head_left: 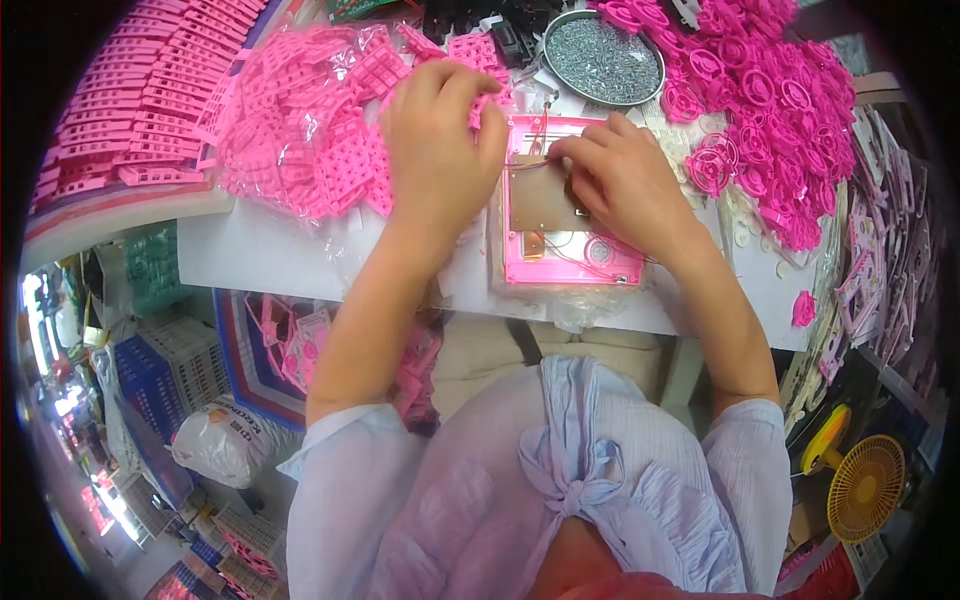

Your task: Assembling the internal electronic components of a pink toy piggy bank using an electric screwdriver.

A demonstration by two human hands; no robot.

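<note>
My left hand (435, 140) reaches over the right edge of a heap of pink plastic grid pieces (345, 180). Its fingers curl down, and a pink piece shows between thumb and forefinger. Bent fingers of my right hand (635, 185) rest on a flat brown board (535, 200). Thin coloured wires run to its forefinger; what the fingertips pinch is hidden. Under the board lies a shallow pink plastic housing (570, 272), with red wires and a round speaker-like grille (600, 251) in its lower part. Plastic wrap lies beneath the housing.
A round tray (605, 58) of small metal screws stands behind my right hand. Magenta ring-shaped parts (760, 120) pile up at right. Stacked pink frames (130, 120) fill the far left. Black parts (510, 40) lie at the back. A yellow fan (865, 488) stands lower right.
</note>
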